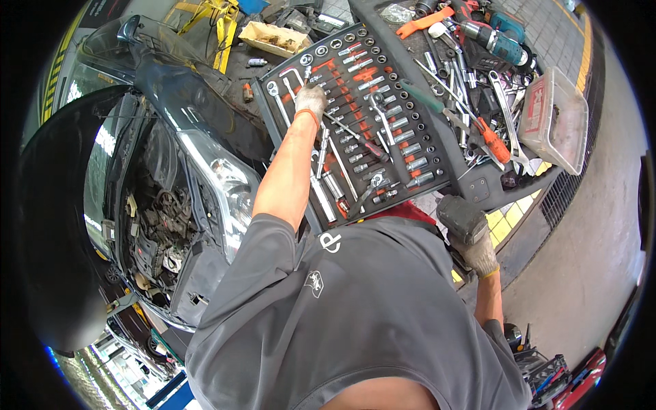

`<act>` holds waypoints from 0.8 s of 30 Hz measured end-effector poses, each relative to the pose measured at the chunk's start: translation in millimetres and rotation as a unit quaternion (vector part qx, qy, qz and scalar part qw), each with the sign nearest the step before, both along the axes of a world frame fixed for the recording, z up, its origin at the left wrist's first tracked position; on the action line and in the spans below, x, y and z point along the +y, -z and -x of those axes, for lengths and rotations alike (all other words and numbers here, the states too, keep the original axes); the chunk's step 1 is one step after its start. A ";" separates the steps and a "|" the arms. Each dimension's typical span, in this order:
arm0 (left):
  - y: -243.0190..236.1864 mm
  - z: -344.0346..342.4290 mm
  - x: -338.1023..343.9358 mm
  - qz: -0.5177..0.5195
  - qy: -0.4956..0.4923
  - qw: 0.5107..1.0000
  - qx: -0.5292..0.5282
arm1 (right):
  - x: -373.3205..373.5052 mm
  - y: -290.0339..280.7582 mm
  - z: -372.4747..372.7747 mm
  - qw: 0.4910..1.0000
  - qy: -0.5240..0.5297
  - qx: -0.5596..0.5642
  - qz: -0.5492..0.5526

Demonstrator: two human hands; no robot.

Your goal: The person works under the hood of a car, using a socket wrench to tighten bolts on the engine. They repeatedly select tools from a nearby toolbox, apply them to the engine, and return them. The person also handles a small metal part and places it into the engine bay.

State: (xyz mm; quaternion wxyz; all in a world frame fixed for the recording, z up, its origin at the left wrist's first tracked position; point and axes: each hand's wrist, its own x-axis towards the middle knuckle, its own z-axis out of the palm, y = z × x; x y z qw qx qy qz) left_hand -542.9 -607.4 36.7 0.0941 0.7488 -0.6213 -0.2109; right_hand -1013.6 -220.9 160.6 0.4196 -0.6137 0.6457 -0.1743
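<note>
My left hand (311, 101), in a pale work glove with an orange cuff, reaches over the upper left of a socket set tray (273, 130). Its fingers are drawn together next to a small chrome piece (307, 71); whether they grip it is hidden. Low on the right, my gloved right hand (476, 254) is wrapped round the handle of a black impact wrench (461, 219). In the tray lie rows of chrome sockets (408, 150), a ratchet (380, 113), a screwdriver (374, 149) and a long ratchet handle (275, 92).
Right of the tray, a cart top holds loose wrenches (502, 102), a teal cordless drill (493, 44), an orange-handled screwdriver (493, 142) and a clear plastic box (557, 123). A car with its engine bay (164, 219) exposed stands at left. Yellow stands (222, 31) are behind.
</note>
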 end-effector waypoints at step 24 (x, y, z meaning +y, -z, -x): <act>45.2 -20.7 -34.2 -0.068 -0.209 0.876 0.429 | -25.3 -15.7 9.4 0.999 -0.011 -0.036 -0.024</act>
